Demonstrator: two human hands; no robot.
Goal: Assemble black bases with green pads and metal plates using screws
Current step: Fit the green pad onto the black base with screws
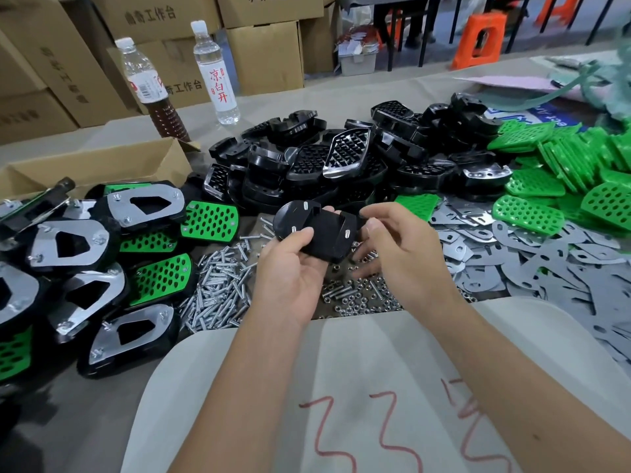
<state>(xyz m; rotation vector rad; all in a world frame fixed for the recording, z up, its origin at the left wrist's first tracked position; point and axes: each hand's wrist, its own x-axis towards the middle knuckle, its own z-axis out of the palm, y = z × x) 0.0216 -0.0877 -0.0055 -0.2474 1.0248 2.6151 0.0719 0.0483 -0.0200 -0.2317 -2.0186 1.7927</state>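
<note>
A person's left hand (pixel 290 257) holds a black base (pixel 316 228) underside-up above the screw pile (pixel 218 288), screw ends protruding for a plate. The right hand (pixel 392 240) hovers beside it, grip loosely curled, apparently empty.

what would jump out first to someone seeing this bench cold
The two hands at centre: the left hand grips a black base with screw ends poking up, and the right hand reaches in beside it. Behind sits a big pile of black bases, with bright green pads heaped at right and finished assemblies at left.
</note>
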